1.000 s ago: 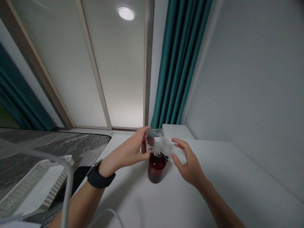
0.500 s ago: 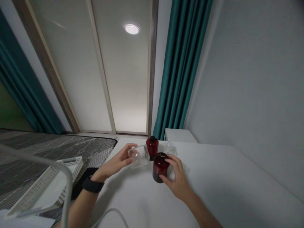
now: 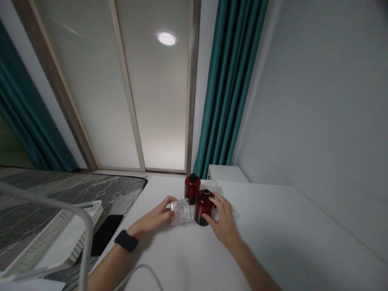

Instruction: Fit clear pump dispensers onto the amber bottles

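Observation:
My left hand (image 3: 154, 218) rests on the white table (image 3: 273, 242) and its fingers hold a clear square bottle (image 3: 180, 211) that stands on the surface. My right hand (image 3: 222, 218) is curled round the side of a dark red bottle (image 3: 203, 207) with an open top, just right of the clear one. A second dark red bottle (image 3: 192, 188) with a dark cap stands behind them. More small clear pieces (image 3: 216, 187) lie behind my right hand; I cannot make them out. A black watch (image 3: 126, 241) is on my left wrist.
A white perforated basket (image 3: 57, 238) and a black phone (image 3: 106, 240) lie on the patterned mattress at the left. A white box (image 3: 226, 173) stands at the table's far edge, before a teal curtain (image 3: 230, 89). A white cable (image 3: 142, 270) loops near me.
My left hand has lowered the clear bottle from a tilted hold onto the table. My right hand has slid the open red bottle back beside it.

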The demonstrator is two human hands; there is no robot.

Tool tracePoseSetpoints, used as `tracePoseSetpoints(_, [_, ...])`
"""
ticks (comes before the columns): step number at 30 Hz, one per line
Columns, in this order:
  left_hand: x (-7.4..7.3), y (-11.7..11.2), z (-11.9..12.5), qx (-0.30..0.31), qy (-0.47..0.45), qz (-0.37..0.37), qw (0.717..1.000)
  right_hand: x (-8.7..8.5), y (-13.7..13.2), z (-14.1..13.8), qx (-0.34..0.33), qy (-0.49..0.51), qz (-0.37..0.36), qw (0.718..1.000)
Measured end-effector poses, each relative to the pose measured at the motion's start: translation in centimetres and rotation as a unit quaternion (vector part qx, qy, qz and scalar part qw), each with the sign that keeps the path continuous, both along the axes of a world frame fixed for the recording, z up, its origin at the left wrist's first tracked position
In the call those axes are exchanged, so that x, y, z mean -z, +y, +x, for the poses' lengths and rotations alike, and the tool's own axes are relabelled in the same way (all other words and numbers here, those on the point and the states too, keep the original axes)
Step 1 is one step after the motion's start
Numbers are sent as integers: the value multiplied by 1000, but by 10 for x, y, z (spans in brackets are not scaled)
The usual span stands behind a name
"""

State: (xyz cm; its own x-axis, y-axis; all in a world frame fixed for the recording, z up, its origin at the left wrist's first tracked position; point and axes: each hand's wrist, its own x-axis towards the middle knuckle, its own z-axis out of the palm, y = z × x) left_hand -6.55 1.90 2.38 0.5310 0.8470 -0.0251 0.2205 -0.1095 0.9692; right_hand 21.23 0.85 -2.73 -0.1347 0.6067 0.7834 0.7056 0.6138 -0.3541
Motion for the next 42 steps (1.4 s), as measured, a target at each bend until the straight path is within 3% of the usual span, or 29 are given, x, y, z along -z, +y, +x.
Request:
tracePoseSetpoints(8, [-3, -9, 13, -20, -11, -15, 1000, 1, 0, 3, -5, -17, 1, 1000])
tracePoseSetpoints(18, [10, -6, 12, -8, 68, 9, 998, -6, -7, 9, -25, -39, -36, 998])
tracePoseSetpoints(24, [6, -7, 14, -24, 142, 139, 980, -7, -6, 10, -37, -28, -39, 998])
tracePoseSetpoints(33, [4, -11, 13, -32, 196, 263, 944, -7, -8, 9, -48, 1, -58, 997])
tracePoseSetpoints(38, [-5, -12, 10, -28, 205, 259, 943, -11, -12, 9, -70, 10, -83, 994])
tracePoseSetpoints(42, [-16, -11, -1, -30, 161, 254, 953, -13, -14, 6, -84, 19, -62, 994])
